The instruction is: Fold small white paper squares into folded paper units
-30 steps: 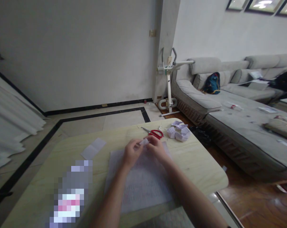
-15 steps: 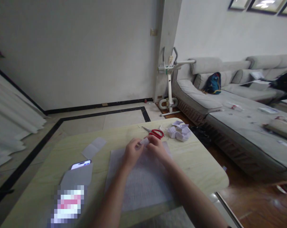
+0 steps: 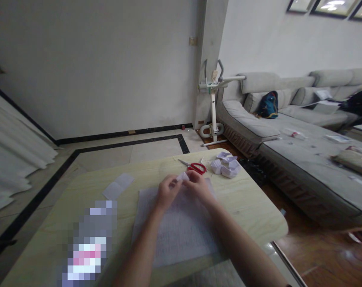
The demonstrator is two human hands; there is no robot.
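Between my fingers is a small folded piece of white paper (image 3: 182, 176), its top coming to a point. My left hand (image 3: 168, 191) pinches it from the left, and my right hand (image 3: 198, 186) grips its right side. Under both hands lies a large white sheet (image 3: 181, 239) with faint writing on it. Just beyond my right hand, red-handled scissors (image 3: 197, 168) rest on the table with their blades toward the left. Several folded white paper pieces (image 3: 228, 166) sit in a cluster to the right of the scissors.
A creased slip of white paper (image 3: 118, 186) lies at left on the pale wooden table (image 3: 252, 211). Nearer me at left is a pixelated, lit item (image 3: 89, 247). Beyond stand an exercise machine (image 3: 213, 103) and a grey sofa (image 3: 306, 163) holding a blue bag (image 3: 268, 105).
The paper between my fingers has changed from a flat-looking strip to a more pointed shape. Both hands stay in nearly the same place.
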